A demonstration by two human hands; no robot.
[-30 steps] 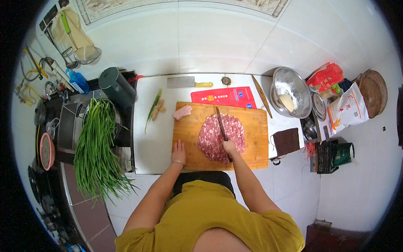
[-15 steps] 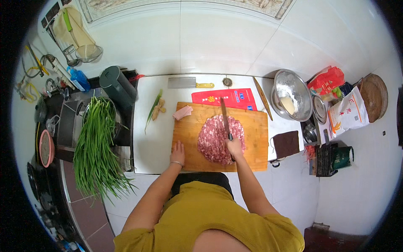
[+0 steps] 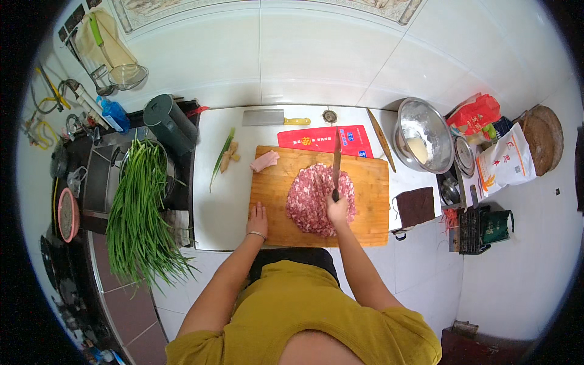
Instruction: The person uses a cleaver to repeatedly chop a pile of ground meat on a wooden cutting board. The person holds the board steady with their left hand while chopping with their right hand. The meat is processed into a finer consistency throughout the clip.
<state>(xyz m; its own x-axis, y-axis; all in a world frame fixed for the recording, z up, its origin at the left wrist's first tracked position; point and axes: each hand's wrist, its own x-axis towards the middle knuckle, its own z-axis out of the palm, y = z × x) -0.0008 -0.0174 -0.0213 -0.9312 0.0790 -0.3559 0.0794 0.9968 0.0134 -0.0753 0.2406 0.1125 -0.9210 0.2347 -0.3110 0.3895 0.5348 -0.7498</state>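
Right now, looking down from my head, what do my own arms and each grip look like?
Both arms come out of loose, short mustard-yellow sleeves, with the forearms bare. The left arm wears a thin, silvery bangle at the wrist; none shows on the right. The left grip and the right grip are both ungloved.

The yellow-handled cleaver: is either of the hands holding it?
No, the cleaver lies untouched on the white counter, while the right hand grips another knife.
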